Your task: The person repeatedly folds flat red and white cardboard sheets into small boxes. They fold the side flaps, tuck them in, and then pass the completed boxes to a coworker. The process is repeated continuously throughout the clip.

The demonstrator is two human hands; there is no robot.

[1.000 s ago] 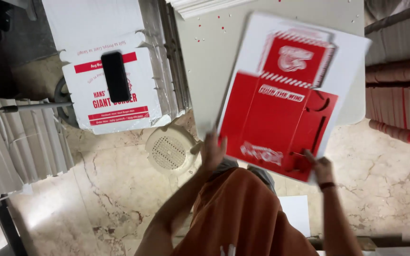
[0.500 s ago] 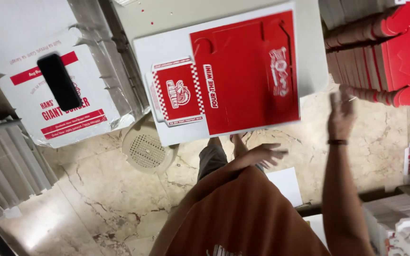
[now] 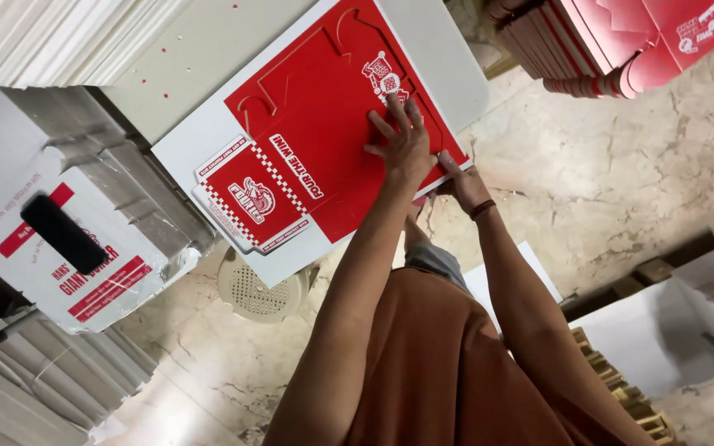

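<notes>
White counter (image 3: 208, 49), frame top: flat red carton blank (image 3: 324, 124), long axis diagonal. Left hand (image 3: 406, 140) pressing, fingers spread; right hand (image 3: 463, 183) pinching its lower-right edge.

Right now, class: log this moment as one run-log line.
left hand: flat on red carton blank | right hand: at blank's edge | folded box: beside blank | table: under both

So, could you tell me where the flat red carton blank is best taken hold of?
Probably at its near edge, which overhangs the white board. The red blank lies flat, so only that edge lets fingers slip beneath. The right hand is already there; the left hand presses flat on top. Come from the person's side, thumb above.
</notes>
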